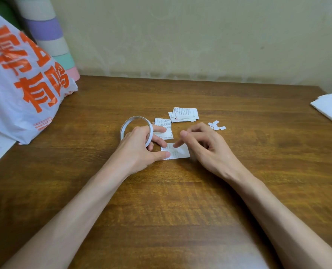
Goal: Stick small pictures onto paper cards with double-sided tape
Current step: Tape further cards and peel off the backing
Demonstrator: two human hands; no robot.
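The left hand, at the centre of the frame, is gripping the double-sided tape roll, the ring looped over its curled fingers, while its thumb is pinning the paper card flat. The right hand is touching that card with its forefinger; blur is hiding whether it is pinching anything. Just above, a second card is lying partly under the left fingers. Beyond it are a stack of cards and white scraps, probably peeled backing. The work is likely sitting midway, with most cards waiting. The wooden table is offering room below and to the right. A plastic bag is crowding the left, and folded white paper is lying at the right edge.
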